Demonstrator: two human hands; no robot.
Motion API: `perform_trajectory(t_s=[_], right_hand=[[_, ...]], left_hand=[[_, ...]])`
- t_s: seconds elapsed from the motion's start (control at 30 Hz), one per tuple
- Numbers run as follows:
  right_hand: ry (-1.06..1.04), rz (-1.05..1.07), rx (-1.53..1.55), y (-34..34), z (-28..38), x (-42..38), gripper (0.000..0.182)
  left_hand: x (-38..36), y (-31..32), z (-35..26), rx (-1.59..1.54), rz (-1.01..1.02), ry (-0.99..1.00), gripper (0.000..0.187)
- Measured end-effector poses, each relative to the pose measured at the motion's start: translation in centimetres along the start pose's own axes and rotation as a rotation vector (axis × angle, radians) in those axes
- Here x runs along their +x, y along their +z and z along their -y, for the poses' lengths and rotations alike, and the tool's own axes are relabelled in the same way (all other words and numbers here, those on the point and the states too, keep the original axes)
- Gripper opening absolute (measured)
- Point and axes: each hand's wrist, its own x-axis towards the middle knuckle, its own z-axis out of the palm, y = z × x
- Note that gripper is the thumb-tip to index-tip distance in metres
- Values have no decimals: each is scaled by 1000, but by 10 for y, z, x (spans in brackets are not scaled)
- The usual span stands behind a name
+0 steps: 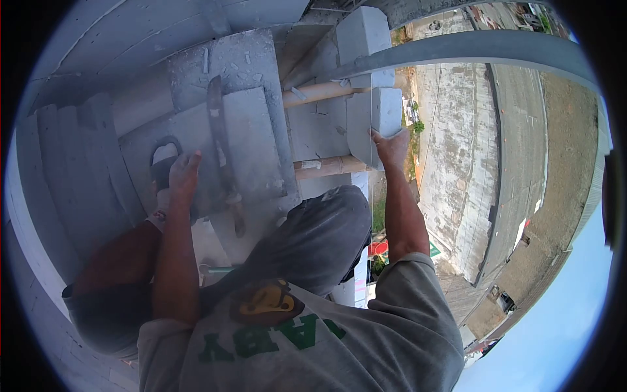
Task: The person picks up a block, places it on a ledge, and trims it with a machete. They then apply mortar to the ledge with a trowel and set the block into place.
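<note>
My right hand (392, 147) reaches out and grips the lower corner of a white block (382, 114) that stands at the outer edge, on bamboo poles (326, 167). My left hand (183, 175) lies flat, fingers apart, on a large dusty white slab (261, 140) and holds nothing. Just right of this hand a long rusty blade with a wooden handle (222, 147) lies on the slab. A dark sandal (164, 162) sits just left of the hand. My knee in grey shorts (326, 228) is raised between the two arms.
Stacked white blocks (78, 170) rise at the left, and a block strewn with chips (228, 62) lies beyond the slab. A grey metal rail (470, 49) crosses above the right hand. Past the edge is a drop to rooftops and a street (516, 150) far below.
</note>
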Motion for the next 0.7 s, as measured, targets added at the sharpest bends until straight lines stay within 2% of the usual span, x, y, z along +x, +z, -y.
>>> perform_trajectory(t_s=[0.23, 0.37, 0.43, 0.63, 0.7], right_hand=[[17, 16, -19, -2, 5, 3, 81], [25, 47, -112, -7, 10, 2, 80], [-48, 18, -141, -5, 6, 4, 80], [-68, 39, -145, -4, 2, 8, 80], [-73, 34, -150, -5, 4, 7, 80]], left_hand=[[2, 8, 6, -98, 14, -69, 40], [7, 7, 14, 2, 4, 16, 40], [6, 7, 14, 9, 0, 29, 40], [-2, 5, 10, -21, 13, 6, 40], [-4, 5, 5, -41, 39, -58, 39]])
